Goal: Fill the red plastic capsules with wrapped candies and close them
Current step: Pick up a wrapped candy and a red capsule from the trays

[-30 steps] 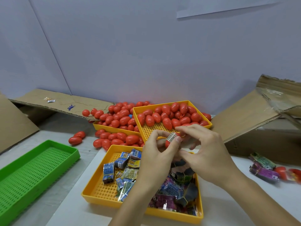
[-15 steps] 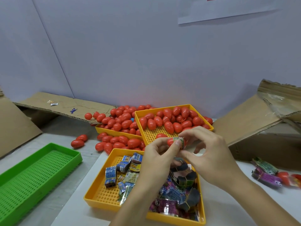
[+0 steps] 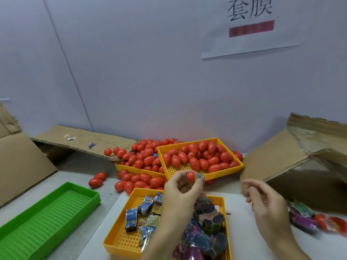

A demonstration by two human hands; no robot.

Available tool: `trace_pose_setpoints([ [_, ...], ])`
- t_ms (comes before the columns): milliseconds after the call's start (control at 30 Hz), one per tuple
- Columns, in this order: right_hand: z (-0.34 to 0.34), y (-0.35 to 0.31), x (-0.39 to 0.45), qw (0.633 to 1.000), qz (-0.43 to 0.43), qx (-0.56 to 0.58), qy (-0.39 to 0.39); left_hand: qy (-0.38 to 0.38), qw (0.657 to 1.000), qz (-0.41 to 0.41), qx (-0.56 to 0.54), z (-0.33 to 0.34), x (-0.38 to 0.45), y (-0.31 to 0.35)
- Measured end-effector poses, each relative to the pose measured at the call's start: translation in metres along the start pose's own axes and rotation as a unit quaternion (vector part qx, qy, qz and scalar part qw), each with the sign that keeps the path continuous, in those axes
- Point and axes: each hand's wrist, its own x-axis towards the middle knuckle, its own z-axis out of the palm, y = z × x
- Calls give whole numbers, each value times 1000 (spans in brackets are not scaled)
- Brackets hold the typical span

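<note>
Above candy tray (image 3: 120, 243), my L hand (image 3: 180, 196) pinches capsule half (image 3: 191, 176) w/ candy (image 3: 199, 176) sticking out; R hand (image 3: 266, 201) loose, empty. Seat candy fully, then cap.

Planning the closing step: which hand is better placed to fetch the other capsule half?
Right hand: it holds nothing, fingers loosely curled, while the left hand pinches the candy-stuffed capsule half.

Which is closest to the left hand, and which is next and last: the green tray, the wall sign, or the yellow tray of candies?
From the left hand:
1. Yellow tray of candies, right beneath it.
2. Green tray, off to the left.
3. Wall sign, high up on the back wall.
</note>
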Motion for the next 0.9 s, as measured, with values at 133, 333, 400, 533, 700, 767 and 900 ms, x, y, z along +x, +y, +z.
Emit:
trace_pose_setpoints([
  [133,0,2,2,999,35,13,2,8,997,-66,-48,17,2,7],
  [333,2,3,4,999,45,-9,-10,-29,991,-116,-56,68,25,31],
  [400,2,2,3,998,54,-11,-14,-73,991,-110,-6,93,38,49],
  [533,0,0,3,997,77,-15,-18,-152,978,-116,79,159,68,79],
  [700,-4,-2,4,996,83,-11,-22,-262,955,-116,77,219,83,100],
  [767,-5,-1,5,996,80,-10,-27,-266,953,-97,111,226,81,97],
  [900,-5,0,6,996,84,-11,-20,-177,975,3,133,206,75,82],
])
